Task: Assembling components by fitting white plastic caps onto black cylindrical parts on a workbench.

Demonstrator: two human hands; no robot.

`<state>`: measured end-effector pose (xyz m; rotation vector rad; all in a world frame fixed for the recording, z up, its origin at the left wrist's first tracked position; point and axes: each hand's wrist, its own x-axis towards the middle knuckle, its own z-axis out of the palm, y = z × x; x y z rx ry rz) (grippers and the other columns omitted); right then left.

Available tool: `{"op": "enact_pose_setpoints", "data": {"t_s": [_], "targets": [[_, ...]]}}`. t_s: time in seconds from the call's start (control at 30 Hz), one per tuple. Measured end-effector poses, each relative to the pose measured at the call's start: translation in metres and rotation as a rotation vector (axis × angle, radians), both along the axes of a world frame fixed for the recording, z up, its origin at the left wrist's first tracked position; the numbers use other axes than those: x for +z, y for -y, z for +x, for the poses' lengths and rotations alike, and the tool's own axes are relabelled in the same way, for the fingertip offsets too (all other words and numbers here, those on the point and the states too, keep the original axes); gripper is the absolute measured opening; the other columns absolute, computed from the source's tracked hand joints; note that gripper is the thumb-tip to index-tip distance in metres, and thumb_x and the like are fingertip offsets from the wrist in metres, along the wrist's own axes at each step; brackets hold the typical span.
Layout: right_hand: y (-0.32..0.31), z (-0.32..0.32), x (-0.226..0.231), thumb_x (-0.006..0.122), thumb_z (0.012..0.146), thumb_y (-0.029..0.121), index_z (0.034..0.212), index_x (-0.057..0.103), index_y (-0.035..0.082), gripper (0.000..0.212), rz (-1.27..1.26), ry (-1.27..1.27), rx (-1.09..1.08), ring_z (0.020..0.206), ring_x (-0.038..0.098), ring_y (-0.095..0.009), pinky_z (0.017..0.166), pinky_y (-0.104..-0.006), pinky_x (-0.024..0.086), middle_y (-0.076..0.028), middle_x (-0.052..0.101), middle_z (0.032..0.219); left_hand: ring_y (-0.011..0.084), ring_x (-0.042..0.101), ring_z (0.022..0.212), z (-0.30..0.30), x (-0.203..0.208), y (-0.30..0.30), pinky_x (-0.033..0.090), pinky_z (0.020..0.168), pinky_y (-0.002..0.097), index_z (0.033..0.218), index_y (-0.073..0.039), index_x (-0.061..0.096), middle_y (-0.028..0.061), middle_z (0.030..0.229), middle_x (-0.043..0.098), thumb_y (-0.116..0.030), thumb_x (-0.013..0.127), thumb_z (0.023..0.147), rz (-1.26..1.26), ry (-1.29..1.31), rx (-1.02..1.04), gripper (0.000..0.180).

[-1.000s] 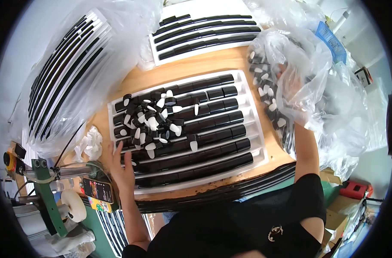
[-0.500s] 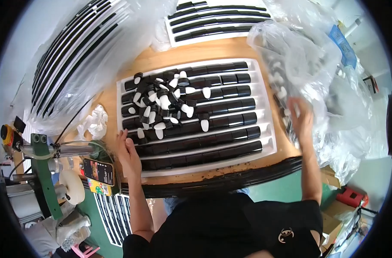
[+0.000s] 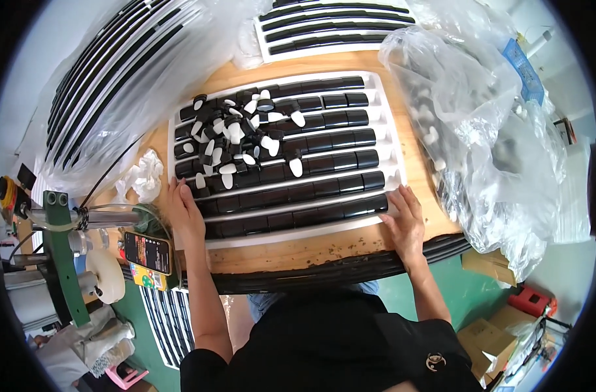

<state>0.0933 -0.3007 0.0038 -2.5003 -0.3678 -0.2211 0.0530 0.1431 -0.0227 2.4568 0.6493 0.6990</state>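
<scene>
A white plastic tray [image 3: 394, 147] with several rows of glossy black pieces [image 3: 291, 212] lies on the wooden table in front of me. Heaped on its left half is a loose pile of small black caps with white oval ends [image 3: 234, 133]. My left hand [image 3: 187, 212] holds the tray's near left edge, its fingers pointing away from me along the rim. At the near right corner, my right hand [image 3: 406, 223] has its thumb and fingers round the tray's edge.
Clear plastic bags with pieces inside [image 3: 468, 130] crowd the right side. Another tray [image 3: 337, 49] stands at the back, and plastic-covered trays [image 3: 108, 85] at the left. A phone [image 3: 148, 252], crumpled tissue [image 3: 148, 176] and a green-framed machine [image 3: 64, 261] are on the left.
My right hand has come from the plastic bags at the right to the tray's near right corner. The tray has shifted away from me and slightly left; my left hand stays at its edge.
</scene>
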Motion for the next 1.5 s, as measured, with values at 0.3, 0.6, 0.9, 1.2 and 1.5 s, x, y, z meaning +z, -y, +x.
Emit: {"op": "enact_pose_setpoints", "data": {"t_s": [0.3, 0.6, 0.9, 1.2, 1.5], "targets": [[-0.019, 0.016, -0.005, 0.079, 0.072, 0.017, 0.105, 0.069, 0.002, 0.038, -0.136, 0.068, -0.046, 0.124, 0.047, -0.035, 0.101, -0.0453, 0.039, -0.013, 0.053, 0.133, 0.0331, 0.055, 0.115, 0.018, 0.011, 0.001, 0.039, 0.102, 0.0397, 0.119, 0.001, 0.061, 0.0214, 0.122, 0.059, -0.024, 0.049, 0.1, 0.208, 0.177, 0.004, 0.033], [-0.031, 0.016, -0.006, 0.076, 0.079, 0.009, 0.088, 0.058, 0.003, 0.021, 0.155, 0.132, -0.179, 0.11, 0.057, -0.03, 0.096, -0.0399, 0.043, -0.013, 0.064, 0.117, 0.0269, 0.056, 0.103, 0.085, 0.046, 0.123, 0.044, 0.086, 0.0396, 0.109, -0.009, 0.068, 0.0051, 0.118, 0.064, 0.005, 0.062, 0.075, 0.313, 0.034, -0.714, 0.038], [-0.02, -0.009, 0.016, 0.063, 0.091, 0.002, 0.111, 0.053, 0.0, 0.022, 1.031, -0.28, -0.236, 0.098, 0.062, -0.018, 0.082, -0.0296, 0.051, -0.009, 0.064, 0.103, 0.0247, 0.058, 0.091, 0.103, 0.044, 0.13, 0.042, 0.076, 0.0394, 0.094, -0.009, 0.066, 0.0045, 0.096, 0.069, -0.001, 0.065, 0.078, 0.192, 0.254, -0.753, 0.018], [-0.023, -0.039, 0.035, 0.06, 0.095, 0.011, 0.137, 0.043, 0.005, 0.046, 1.136, -0.613, -0.178, 0.096, 0.062, -0.017, 0.078, -0.0295, 0.055, -0.008, 0.061, 0.105, 0.0271, 0.064, 0.093, 0.004, 0.015, 0.203, 0.052, 0.077, 0.0382, 0.102, -0.01, 0.066, 0.0091, 0.103, 0.067, -0.006, 0.068, 0.078, -0.208, 0.027, -1.204, 0.024], [-0.025, -0.029, 0.078, 0.071, 0.081, 0.0, 0.109, 0.06, 0.001, 0.03, 0.143, -0.426, 0.241, 0.074, 0.061, -0.017, 0.063, -0.0254, 0.049, -0.01, 0.061, 0.099, 0.031, 0.063, 0.093, -0.002, 0.007, 0.207, 0.051, 0.076, 0.0373, 0.102, -0.006, 0.062, 0.0093, 0.104, 0.062, -0.008, 0.072, 0.077, -0.505, -0.126, -1.109, 0.028]]}}
